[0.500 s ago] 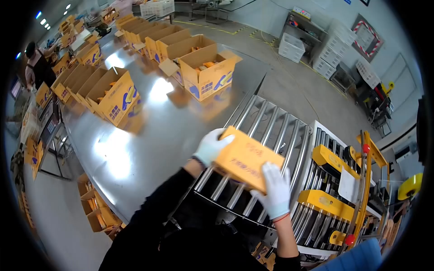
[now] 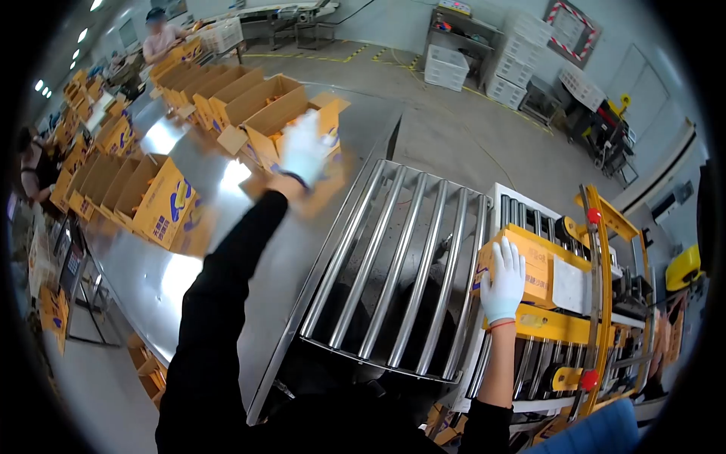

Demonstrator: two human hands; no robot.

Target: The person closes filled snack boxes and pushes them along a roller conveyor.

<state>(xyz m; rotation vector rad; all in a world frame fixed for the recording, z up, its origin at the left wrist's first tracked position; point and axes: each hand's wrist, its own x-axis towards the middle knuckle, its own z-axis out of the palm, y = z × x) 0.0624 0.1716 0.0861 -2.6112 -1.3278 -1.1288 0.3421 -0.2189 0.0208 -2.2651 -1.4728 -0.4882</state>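
My left hand [image 2: 305, 151], in a white glove, is smeared by motion in front of the nearest open carton [image 2: 262, 148] on the metal table. Its fingers are too blurred to read, and I cannot tell whether it touches that carton. Orange packets show inside the carton. My gloved right hand [image 2: 502, 281] lies flat, fingers stretched out, against the near end of a closed orange carton [image 2: 535, 266]. That carton sits between the yellow side guides [image 2: 556, 324] of the machine on the right.
A roller conveyor [image 2: 401, 261] joins the metal table [image 2: 249, 318] to the machine. Two rows of open cartons stand on the table, one row at the left [image 2: 155, 204]. A yellow frame [image 2: 595, 303] spans the machine. White crates [image 2: 446, 68] and two other people are farther back.
The closed carton moved right, off the rollers and between the guides, with my right hand against it. My left hand let go and reached up-left to the open carton. The view turned right.
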